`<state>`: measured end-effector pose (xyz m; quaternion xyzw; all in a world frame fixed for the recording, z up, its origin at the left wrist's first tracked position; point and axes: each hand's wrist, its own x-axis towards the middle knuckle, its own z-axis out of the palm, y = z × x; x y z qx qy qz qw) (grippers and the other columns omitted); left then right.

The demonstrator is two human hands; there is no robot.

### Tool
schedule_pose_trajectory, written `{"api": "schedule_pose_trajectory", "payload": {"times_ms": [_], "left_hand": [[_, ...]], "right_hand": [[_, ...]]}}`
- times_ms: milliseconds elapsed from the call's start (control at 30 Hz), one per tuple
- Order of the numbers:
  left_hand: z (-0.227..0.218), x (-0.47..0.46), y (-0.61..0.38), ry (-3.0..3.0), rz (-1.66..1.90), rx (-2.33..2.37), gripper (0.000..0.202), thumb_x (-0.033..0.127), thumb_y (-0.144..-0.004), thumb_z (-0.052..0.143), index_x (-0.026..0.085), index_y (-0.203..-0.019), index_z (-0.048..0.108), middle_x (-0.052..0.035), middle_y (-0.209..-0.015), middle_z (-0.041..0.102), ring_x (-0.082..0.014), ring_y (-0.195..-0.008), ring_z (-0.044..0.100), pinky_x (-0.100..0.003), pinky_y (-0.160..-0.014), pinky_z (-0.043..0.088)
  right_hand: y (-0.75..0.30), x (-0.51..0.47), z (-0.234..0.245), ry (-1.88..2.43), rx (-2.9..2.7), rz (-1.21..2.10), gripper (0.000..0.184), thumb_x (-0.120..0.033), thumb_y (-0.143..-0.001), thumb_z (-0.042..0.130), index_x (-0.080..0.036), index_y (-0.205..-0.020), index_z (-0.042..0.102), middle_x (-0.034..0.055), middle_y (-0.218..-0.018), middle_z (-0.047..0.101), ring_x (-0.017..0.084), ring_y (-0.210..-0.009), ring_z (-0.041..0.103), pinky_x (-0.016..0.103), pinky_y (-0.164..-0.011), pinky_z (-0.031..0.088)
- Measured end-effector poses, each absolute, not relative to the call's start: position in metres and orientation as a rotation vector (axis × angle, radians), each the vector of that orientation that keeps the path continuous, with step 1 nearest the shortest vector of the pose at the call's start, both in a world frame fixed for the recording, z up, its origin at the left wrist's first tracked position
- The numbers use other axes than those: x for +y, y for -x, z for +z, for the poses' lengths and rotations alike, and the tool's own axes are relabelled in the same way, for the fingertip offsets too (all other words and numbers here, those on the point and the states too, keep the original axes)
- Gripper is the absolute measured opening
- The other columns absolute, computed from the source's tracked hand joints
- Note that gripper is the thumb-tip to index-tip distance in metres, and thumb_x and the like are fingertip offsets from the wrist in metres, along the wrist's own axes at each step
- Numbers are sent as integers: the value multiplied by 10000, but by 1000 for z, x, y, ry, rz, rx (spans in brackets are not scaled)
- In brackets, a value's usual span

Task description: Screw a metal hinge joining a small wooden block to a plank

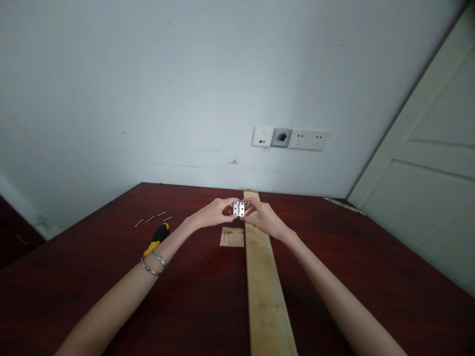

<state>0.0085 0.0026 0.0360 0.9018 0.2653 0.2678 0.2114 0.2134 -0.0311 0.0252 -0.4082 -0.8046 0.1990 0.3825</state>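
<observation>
A small silver hinge [238, 208] is held up between both hands above the dark red table [193, 296]. My left hand [215, 213] pinches its left leaf, and my right hand [261, 218] pinches its right leaf. Below the hands lies a long pale wooden plank [265, 287] running toward me. A small square wooden block [232, 237] rests against the plank's left side. My left wrist carries metal bracelets.
A yellow and black handled screwdriver [157, 238] lies left of my left forearm. Several screws [152, 219] lie in a row behind it. Wall sockets [290, 138] sit on the white wall. A white door [430, 168] stands at the right.
</observation>
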Motion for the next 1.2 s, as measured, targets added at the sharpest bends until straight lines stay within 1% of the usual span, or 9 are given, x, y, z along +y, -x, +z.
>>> {"api": "schedule_pose_trajectory", "payload": {"times_ms": [67,233,433,500,600,667,833,967,1200], "left_hand": [[37,2,-9,-2500,740,735,429,208,-770,588,151,-1189,520,-29,-883,650,-132,-722,592,-237,-686,457],[33,0,-7,-2429,733,732,343,221,-766,603,146,-1098,556,-10,-806,632,-122,-687,580,-216,-640,449],[21,-3,-8,-2474,670,789,268,259,-770,615,168,-1021,589,1,-790,617,-120,-683,558,-212,-628,419],[14,-4,-10,-2521,634,855,253,280,-760,626,177,-990,603,4,-779,603,-124,-684,545,-216,-628,406],[1,-7,-13,-2608,587,963,269,352,-733,653,184,-941,623,0,-768,567,-137,-681,514,-226,-607,384],[-8,-8,-16,-2643,570,993,297,389,-721,658,186,-936,630,-7,-772,544,-147,-689,499,-232,-603,375],[-26,-9,-23,-2591,541,971,351,384,-710,667,189,-999,632,-12,-777,524,-154,-712,493,-228,-628,385],[-33,-9,-26,-2552,541,935,368,403,-703,684,182,-995,643,-7,-771,524,-145,-700,492,-225,-634,387],[-37,-8,-28,-2513,564,891,354,381,-709,691,168,-992,664,-10,-751,542,-149,-703,501,-238,-664,391]], "right_hand": [[-215,-30,24,1034,-2076,465,417,-256,-731,668,-209,-1121,527,31,-902,662,151,-760,625,325,-738,511],[-219,-27,20,1019,-2094,492,414,-344,-716,695,-207,-1081,554,31,-915,653,154,-770,617,309,-731,500],[-224,-25,8,1046,-2123,537,409,-326,-699,702,-202,-1066,573,37,-950,640,163,-813,605,317,-758,490],[-226,-26,-1,1088,-2154,490,401,-320,-698,697,-204,-1063,580,48,-989,628,183,-874,592,344,-803,477],[-229,-31,-15,1153,-2205,356,395,-334,-695,697,-206,-1056,600,77,-1059,591,233,-1020,533,414,-919,412],[-232,-35,-25,1191,-2220,293,392,-350,-693,699,-213,-1050,612,87,-1076,564,256,-1075,493,441,-956,377],[-238,-43,-44,1260,-2208,277,418,-365,-696,693,-221,-1079,609,101,-1131,512,278,-1121,441,452,-960,373],[-241,-47,-53,1275,-2208,284,412,-367,-712,678,-238,-1097,609,91,-1122,515,266,-1095,458,444,-954,383],[-242,-49,-68,1286,-2143,249,396,-407,-731,652,-238,-1088,621,90,-1156,502,267,-1101,459,444,-968,371]]}}
